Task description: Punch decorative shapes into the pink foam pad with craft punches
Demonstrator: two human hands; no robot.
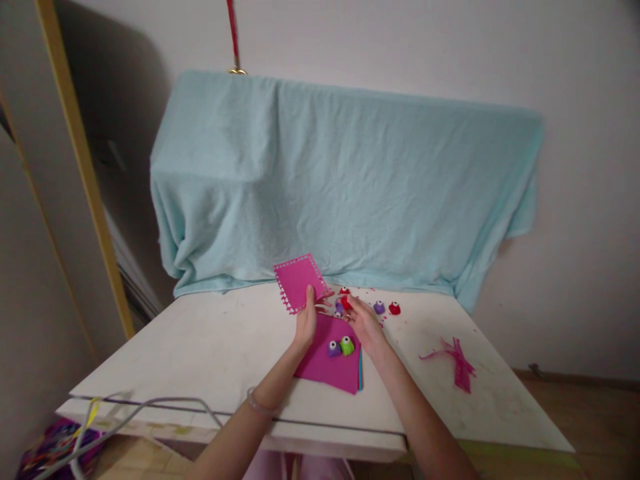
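Observation:
My left hand (307, 323) is closed on a square pink sheet of paper (299, 283), thumb on top; holes run along several of its edges. My right hand (366, 324) has its fingers around a small red craft punch (345, 303), just right of the sheet. Below both hands lies a stack of coloured paper (327, 373), pink on top with blue showing at its right side. On the stack sit a purple punch (334, 348) and a green punch (347, 345). Beyond my right hand are another purple punch (379, 307) and a red one (395, 308).
Pink paper scraps (463, 367) lie on the right of the white table (200, 353), and tiny cut-outs are scattered near the punches. A light blue cloth (350, 187) hangs behind, reaching the table's back edge. A grey cable (165, 401) crosses the front left corner.

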